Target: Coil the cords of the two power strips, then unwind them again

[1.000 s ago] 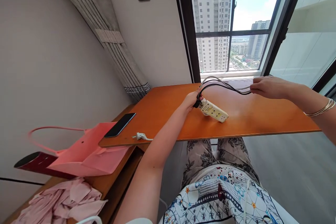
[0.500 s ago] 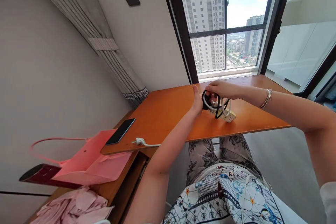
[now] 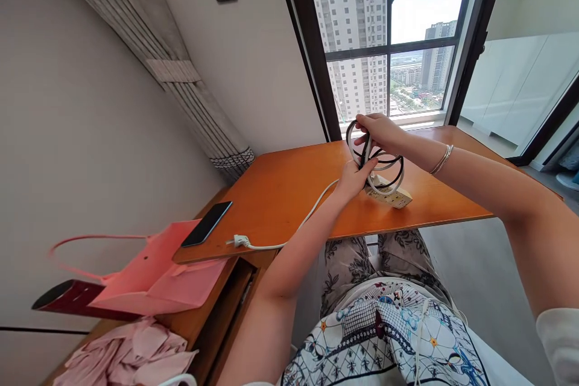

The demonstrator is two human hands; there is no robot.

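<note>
Black and white cables (image 3: 392, 186) hang in tangled loops between my hands, above the orange-brown table (image 3: 275, 193). My right hand (image 3: 379, 131) pinches the upper part of the loops. Lower down, my left hand (image 3: 355, 178) is closed round the bundle. A pale yellow power strip (image 3: 395, 196) lies on the table just under the loops, partly covered by them. From near my left forearm a white cord runs to a white plug (image 3: 241, 241) at the table's front left edge.
A black phone (image 3: 207, 224) lies at the table's left corner. Beside it are a pink bag (image 3: 158, 271), a dark red object (image 3: 72, 300) and pink cloth (image 3: 131, 353). A window stands behind the table; a curtain (image 3: 194, 96) hangs at the left.
My right hand has risen with the upper loops, and my left hand has closed round the bundle lower down. The loops are more spread out, and more of the white cord shows.
</note>
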